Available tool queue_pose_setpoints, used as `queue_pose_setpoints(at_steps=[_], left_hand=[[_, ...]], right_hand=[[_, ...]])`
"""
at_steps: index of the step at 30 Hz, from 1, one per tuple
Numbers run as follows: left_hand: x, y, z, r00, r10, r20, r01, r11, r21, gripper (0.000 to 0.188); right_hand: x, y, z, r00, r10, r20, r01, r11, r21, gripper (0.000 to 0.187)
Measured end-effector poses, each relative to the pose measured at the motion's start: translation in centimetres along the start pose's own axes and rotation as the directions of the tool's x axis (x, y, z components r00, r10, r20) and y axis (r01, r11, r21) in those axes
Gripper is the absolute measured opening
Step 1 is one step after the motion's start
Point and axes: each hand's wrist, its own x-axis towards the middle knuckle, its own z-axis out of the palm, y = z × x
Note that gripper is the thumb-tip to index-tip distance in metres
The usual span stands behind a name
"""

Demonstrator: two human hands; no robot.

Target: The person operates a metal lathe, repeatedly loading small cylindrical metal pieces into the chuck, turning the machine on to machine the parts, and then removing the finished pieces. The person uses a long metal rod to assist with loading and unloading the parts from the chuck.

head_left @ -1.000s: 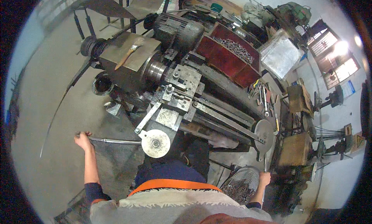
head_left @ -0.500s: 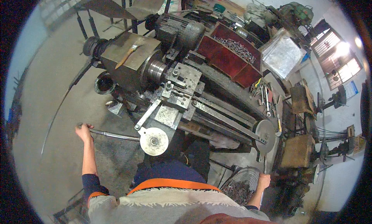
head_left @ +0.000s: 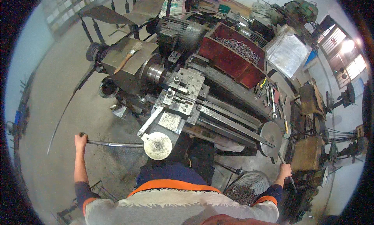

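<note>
My left hand point(head_left: 81, 139) is closed round the outer end of a long metal lever point(head_left: 117, 144). That lever runs to a pale round disc point(head_left: 157, 146) at the front of a small lathe point(head_left: 183, 88). On the right, my right hand point(head_left: 285, 169) grips a second lever point(head_left: 281, 158), which sticks out from a grey disc point(head_left: 270, 137) at the end of the lathe bed. Between the two lies the tool slide with its bolts and a short flat handle point(head_left: 150, 121). The shiny chuck point(head_left: 156, 74) sits left of the slide; whether it holds a workpiece is too small to tell.
A brush point(head_left: 127, 60) lies on the headstock. Behind the bed, a red-brown box point(head_left: 226, 55) holds many small metal parts. Wrenches point(head_left: 272, 100) lie at its right. A basket of dark scraps point(head_left: 253, 180) stands by my right forearm. A motor point(head_left: 179, 32) sits behind the headstock.
My right hand has swung its lever outward to the right. My left hand sits slightly lower and further left, its lever nearly level. The whole view has shifted a little.
</note>
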Motion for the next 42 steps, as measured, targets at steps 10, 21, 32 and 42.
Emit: queue_pose_setpoints(at_steps=[10, 21, 32, 42], left_hand=[[8.2, 7.4, 13.9, 0.813, 0.488, 0.317, -0.579, 0.619, 0.53, 0.034], [11.0, 4.4, 27.9, 0.971, 0.151, 0.184, -0.222, 0.854, 0.47, 0.034], [10.8, 6.8, 20.0, 0.77, 0.27, 0.579, -0.609, 0.58, 0.54, 0.033], [10.2, 15.1, -4.7, 0.78, 0.623, -0.053, -0.545, 0.719, 0.433, 0.028]], right_hand=[[-12.7, -2.2, -0.5, 0.914, -0.246, -0.321, 0.385, 0.775, 0.501, 0.058], [-18.3, -3.8, -3.7, 0.944, -0.323, -0.068, 0.299, 0.751, 0.589, 0.036], [-16.3, -17.0, -18.5, 0.684, -0.567, -0.459, 0.706, 0.357, 0.611, 0.034], [-31.3, -42.7, -33.2, -0.105, -0.808, -0.58, 0.764, -0.439, 0.473, 0.035]])
